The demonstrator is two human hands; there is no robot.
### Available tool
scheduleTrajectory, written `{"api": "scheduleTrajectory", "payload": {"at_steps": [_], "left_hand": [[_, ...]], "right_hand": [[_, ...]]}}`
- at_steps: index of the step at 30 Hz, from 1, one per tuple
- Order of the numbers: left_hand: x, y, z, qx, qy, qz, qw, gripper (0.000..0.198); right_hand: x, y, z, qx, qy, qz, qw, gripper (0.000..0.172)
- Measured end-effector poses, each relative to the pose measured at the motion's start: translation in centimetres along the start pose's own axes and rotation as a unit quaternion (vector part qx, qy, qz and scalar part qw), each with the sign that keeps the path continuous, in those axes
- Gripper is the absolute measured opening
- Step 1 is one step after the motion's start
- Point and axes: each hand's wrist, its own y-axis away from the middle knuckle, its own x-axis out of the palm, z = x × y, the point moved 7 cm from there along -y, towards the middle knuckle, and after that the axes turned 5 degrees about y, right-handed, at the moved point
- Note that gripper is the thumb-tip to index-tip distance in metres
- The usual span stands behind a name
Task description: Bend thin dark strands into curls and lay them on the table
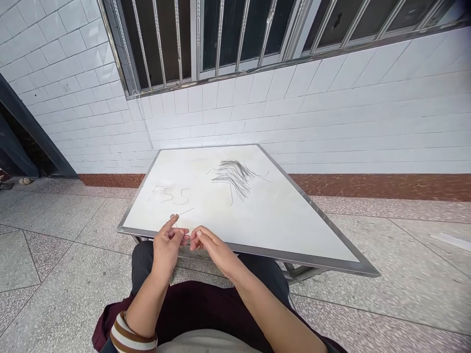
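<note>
Nearest the camera, the left hand (167, 242) and the right hand (209, 245) met fingertip to fingertip over the near edge of the table (294, 230), together pinching a thin wire (185, 212) whose free end angled up and away above the white top. Just beyond the left hand, three bent S-shaped wires (170, 194) lay side by side, apart from one another. Farther back, near the table's middle, a loose bundle of straight wires (232, 176) lay fanned out. Behind stood a white tiled wall (349, 117).
</note>
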Motion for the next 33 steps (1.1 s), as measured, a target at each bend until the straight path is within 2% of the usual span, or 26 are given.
{"api": "scheduleTrajectory", "payload": {"at_steps": [4,8,10,22,33], "left_hand": [[0.2,0.5,-0.5,-0.01,0.01,0.011,1.0,0.069],[0.4,0.9,-0.7,-0.023,0.031,0.024,0.999,0.071],[0.4,1.0,-0.7,-0.023,0.039,0.023,0.999,0.07],[0.0,0.7,-0.7,-0.02,0.042,0.002,0.999,0.071],[-0.3,0.5,0.1,-0.004,0.053,-0.01,0.999,0.065]], "right_hand": [[0.7,0.2,-0.7,0.048,-0.162,0.042,0.985,0.034],[1.0,0.0,-1.6,0.082,-0.315,0.05,0.944,0.032],[1.1,0.0,-1.9,0.089,-0.354,0.05,0.93,0.03],[1.5,0.1,-2.7,0.097,-0.359,0.061,0.926,0.023],[1.6,0.3,-3.3,0.104,-0.332,0.013,0.937,0.025]]}}
